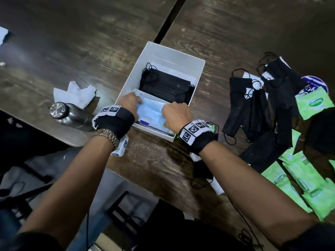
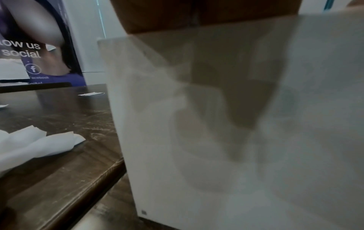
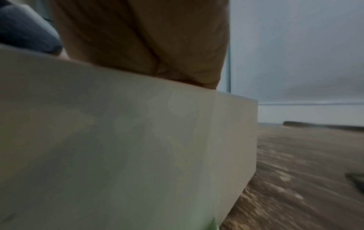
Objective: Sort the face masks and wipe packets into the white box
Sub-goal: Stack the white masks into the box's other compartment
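Observation:
The white box (image 1: 199, 67) stands mid-table with a divider. A stack of black face masks (image 1: 166, 84) lies in its far compartment. Light blue face masks (image 1: 151, 113) lie in the near compartment. My left hand (image 1: 129, 104) curls over their left end and my right hand (image 1: 176, 113) over their right end, both reaching down into the box. Loose black masks (image 1: 253, 109) and green wipe packets (image 1: 304, 185) are heaped on the table to the right. Both wrist views show only the box's outer wall (image 2: 216, 124) (image 3: 118, 140), which hides the fingertips.
A steel bottle (image 1: 72, 113) lies left of the box beside crumpled white tissue (image 1: 76, 93). One black mask (image 1: 201, 171) lies near the front edge under my right forearm. Another green packet (image 1: 313, 102) sits far right. A dark gap (image 1: 170, 19) splits the tabletops behind the box.

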`<state>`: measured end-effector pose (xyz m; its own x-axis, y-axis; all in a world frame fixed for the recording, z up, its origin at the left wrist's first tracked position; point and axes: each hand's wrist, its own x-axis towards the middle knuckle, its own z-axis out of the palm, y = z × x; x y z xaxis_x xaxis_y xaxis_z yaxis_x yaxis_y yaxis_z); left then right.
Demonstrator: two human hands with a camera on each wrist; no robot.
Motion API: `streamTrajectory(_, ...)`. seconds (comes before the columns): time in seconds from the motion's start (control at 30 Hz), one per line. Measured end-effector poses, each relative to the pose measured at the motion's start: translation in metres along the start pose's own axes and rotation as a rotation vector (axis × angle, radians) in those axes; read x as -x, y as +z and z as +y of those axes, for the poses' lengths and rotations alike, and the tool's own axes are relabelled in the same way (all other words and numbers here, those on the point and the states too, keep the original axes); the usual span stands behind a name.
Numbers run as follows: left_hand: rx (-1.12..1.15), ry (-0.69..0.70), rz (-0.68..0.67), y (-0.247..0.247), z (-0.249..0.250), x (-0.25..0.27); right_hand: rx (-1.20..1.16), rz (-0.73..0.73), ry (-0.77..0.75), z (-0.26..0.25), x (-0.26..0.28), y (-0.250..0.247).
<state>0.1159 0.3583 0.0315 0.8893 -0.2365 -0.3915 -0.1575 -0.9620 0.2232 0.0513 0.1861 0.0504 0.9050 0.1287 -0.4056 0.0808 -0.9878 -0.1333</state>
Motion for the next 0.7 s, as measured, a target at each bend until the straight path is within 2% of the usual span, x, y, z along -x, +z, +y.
streamTrajectory(0.1, -0.040, 0.010, 0.000, 0.002, 0.004, -0.001, 0.084, 0.039, 0.019, -0.006, 0.000, 0.001)
streamTrajectory(0.23, -0.019, 0.027, 0.087, 0.006, 0.006, 0.007, 0.185, 0.137, 0.033, -0.015, 0.010, 0.005)
streamTrajectory(0.33, -0.132, 0.064, 0.166, 0.004, 0.009, 0.012, 0.208, 0.177, -0.051, -0.018, 0.014, 0.003)
streamTrajectory(0.4, -0.140, 0.024, 0.108, 0.002, 0.012, 0.008, 0.182, 0.122, -0.124, -0.017, 0.014, 0.003)
streamTrajectory(0.47, -0.157, -0.029, -0.033, 0.001, 0.015, 0.004, 0.140, 0.044, -0.152, -0.013, 0.012, 0.001)
streamTrajectory(0.53, -0.185, -0.063, -0.113, 0.000, 0.018, 0.002, 0.115, -0.009, -0.164, -0.012, 0.012, -0.003)
streamTrajectory(0.63, -0.267, -0.073, -0.157, -0.006, 0.028, 0.001, 0.110, -0.047, -0.172, -0.015, 0.018, -0.011)
streamTrajectory(0.7, -0.300, -0.062, -0.105, -0.018, 0.040, 0.005, 0.035, 0.058, -0.161, -0.010, 0.022, -0.010)
